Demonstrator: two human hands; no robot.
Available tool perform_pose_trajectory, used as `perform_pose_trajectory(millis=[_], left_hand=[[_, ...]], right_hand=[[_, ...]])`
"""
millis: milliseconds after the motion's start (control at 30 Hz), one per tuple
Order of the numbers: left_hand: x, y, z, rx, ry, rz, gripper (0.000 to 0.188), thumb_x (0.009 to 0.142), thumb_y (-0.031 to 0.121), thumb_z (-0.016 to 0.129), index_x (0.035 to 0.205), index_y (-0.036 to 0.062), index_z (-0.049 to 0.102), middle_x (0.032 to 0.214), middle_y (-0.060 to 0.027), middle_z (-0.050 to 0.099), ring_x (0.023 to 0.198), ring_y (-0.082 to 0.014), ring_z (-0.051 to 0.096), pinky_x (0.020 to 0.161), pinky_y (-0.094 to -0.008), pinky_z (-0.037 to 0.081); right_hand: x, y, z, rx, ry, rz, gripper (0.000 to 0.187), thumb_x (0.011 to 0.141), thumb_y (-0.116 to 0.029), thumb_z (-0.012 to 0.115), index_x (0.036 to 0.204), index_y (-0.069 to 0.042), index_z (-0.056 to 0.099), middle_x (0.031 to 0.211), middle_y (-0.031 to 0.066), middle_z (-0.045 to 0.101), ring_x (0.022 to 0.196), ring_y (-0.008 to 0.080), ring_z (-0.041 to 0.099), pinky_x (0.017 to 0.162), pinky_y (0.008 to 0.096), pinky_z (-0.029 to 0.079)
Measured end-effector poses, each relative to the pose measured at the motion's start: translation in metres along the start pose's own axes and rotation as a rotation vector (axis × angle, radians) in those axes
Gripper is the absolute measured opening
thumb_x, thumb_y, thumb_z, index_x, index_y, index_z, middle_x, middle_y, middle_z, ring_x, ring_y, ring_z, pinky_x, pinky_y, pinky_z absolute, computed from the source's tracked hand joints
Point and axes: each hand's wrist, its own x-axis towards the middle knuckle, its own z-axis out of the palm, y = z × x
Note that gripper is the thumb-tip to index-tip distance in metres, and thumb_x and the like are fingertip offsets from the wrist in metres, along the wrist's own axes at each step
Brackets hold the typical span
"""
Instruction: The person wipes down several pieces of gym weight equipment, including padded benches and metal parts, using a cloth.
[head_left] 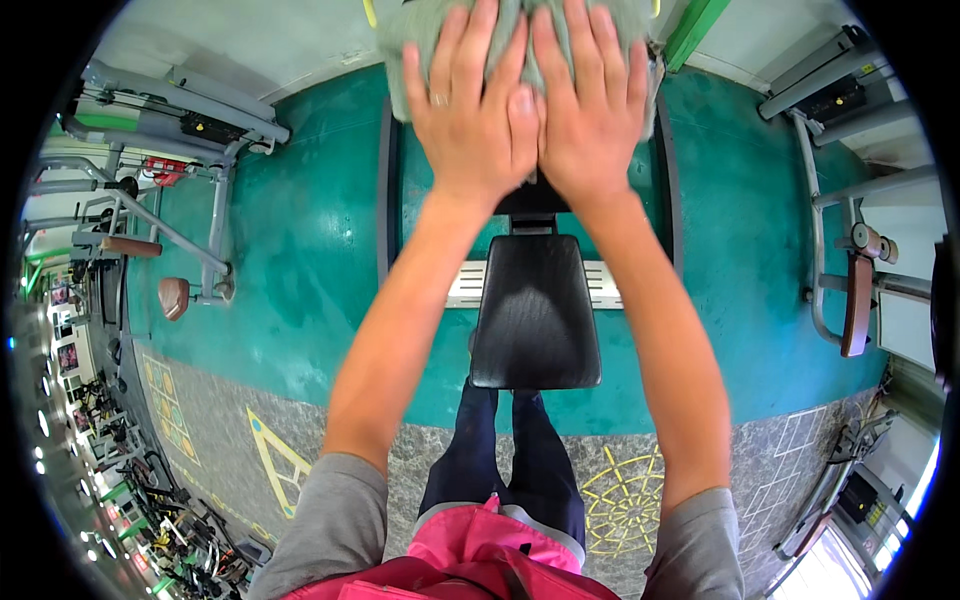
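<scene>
A grey-green cloth (pixel 422 28) is spread at the top of the view, over something it mostly hides. My left hand (pixel 468 125) lies flat on it with fingers stretched out and a ring on one finger. Beside it, thumbs close together, my right hand (pixel 588 115) also rests flat on the cloth, fingers straight. Both arms reach forward. Below and between my forearms sits the black padded seat (pixel 536 310) of an exercise machine, with a slotted light metal plate (pixel 466 285) beneath it.
Dark frame rails (pixel 388 190) flank the seat on the green floor (pixel 300 250). Grey exercise machines with brown pads (pixel 174 298) stand at left, and another machine (pixel 856 305) at right. A green post (pixel 694 32) rises behind. Near me, the patterned grey floor (pixel 330 430) has yellow markings.
</scene>
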Motion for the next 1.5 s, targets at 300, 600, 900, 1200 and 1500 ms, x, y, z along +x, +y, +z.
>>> perform_pose_trajectory(millis=[300, 600, 900, 1200, 1500], left_hand=[[-0.214, -0.001, 0.025, -0.061, -0.428, 0.083, 0.041, 0.090, 0.022, 0.072, 0.127, 0.0065, 0.072, 0.137, -0.0193, 0.066, 0.129, -0.0412, 0.060, 0.110, -0.0602, 0.045], [-0.167, 0.092, -0.054, -0.444, -0.590, -0.069, 0.064, 0.087, -0.007, 0.061, 0.151, -0.0050, 0.053, 0.159, -0.0263, 0.045, 0.154, -0.0476, 0.039, 0.126, -0.0632, 0.034], [-0.186, 0.327, -0.134, -0.766, -0.868, -0.023, 0.060, 0.091, -0.005, 0.062, 0.151, 0.0015, 0.056, 0.159, -0.0234, 0.049, 0.146, -0.0445, 0.049, 0.125, -0.0580, 0.037], [-0.199, 0.626, -0.109, -1.026, -1.105, 0.061, 0.021, 0.093, 0.005, 0.063, 0.113, 0.0045, 0.066, 0.113, -0.0167, 0.068, 0.104, -0.0416, 0.068, 0.091, -0.0497, 0.055], [-0.159, 0.871, 0.013, -1.072, -1.493, 0.171, 0.024, 0.105, 0.025, 0.065, 0.117, 0.0043, 0.062, 0.104, -0.0240, 0.073, 0.094, -0.0474, 0.071, 0.078, -0.0530, 0.056]], right_hand=[[-0.230, -0.012, -0.014, 0.135, -0.570, 0.081, 0.021, 0.086, -0.017, 0.072, 0.106, -0.009, 0.071, 0.107, 0.0115, 0.067, 0.093, 0.0325, 0.064, 0.085, 0.0471, 0.052], [-0.171, -0.030, -0.154, 0.201, -0.701, 0.311, 0.057, 0.096, -0.008, 0.062, 0.152, 0.001, 0.054, 0.169, 0.0206, 0.041, 0.159, 0.0377, 0.038, 0.129, 0.0501, 0.035], [-0.247, -0.039, -0.437, 0.168, -0.668, 0.788, 0.066, 0.096, -0.006, 0.061, 0.159, 0.005, 0.043, 0.171, 0.0261, 0.034, 0.160, 0.0433, 0.032, 0.131, 0.0555, 0.027], [-0.348, 0.056, -0.707, 0.047, -0.504, 1.100, 0.051, 0.097, -0.005, 0.064, 0.147, 0.005, 0.056, 0.161, 0.0238, 0.048, 0.148, 0.0422, 0.048, 0.124, 0.0499, 0.039], [-0.419, 0.272, -0.855, -0.035, -0.205, 1.504, 0.014, 0.108, -0.015, 0.060, 0.115, -0.005, 0.067, 0.105, 0.0175, 0.067, 0.098, 0.0438, 0.066, 0.082, 0.0516, 0.053]])
